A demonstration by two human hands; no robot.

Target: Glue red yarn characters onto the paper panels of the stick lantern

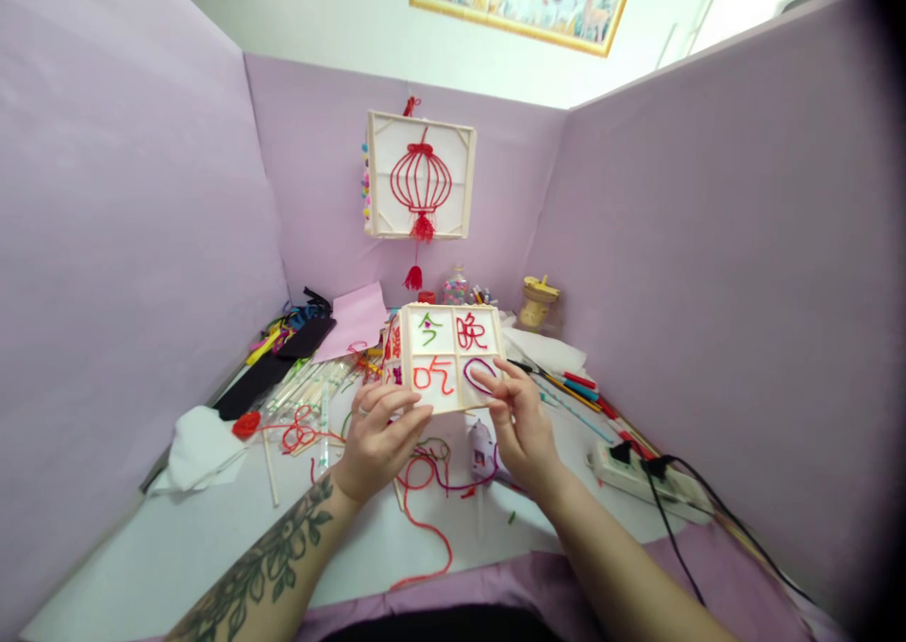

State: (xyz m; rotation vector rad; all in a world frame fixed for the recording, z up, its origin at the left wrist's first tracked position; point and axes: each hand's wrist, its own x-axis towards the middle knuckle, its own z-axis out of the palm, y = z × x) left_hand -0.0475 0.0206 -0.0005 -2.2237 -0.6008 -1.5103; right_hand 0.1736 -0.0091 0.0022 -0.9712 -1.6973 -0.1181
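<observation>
A small wooden-framed box lantern [450, 355] with white paper panels is held upright above the table. Its facing side has four panes with characters in green, red and orange cord, and a purple cord loop [478, 374] in the lower right pane. My left hand [378, 434] grips the lantern's lower left edge, fingers curled. My right hand [520, 420] pinches at the purple cord on the lower right pane. Red and purple cords [425, 491] trail down onto the table beneath.
A finished lantern with a red cord design [420, 176] hangs on the back partition. A glue gun [482, 450] lies under the hands. Sticks [311, 392], a power strip [641, 477] with black cables, pens [580, 387], a jar [537, 302] and white tissue [199, 446] crowd the table. Lilac partitions enclose three sides.
</observation>
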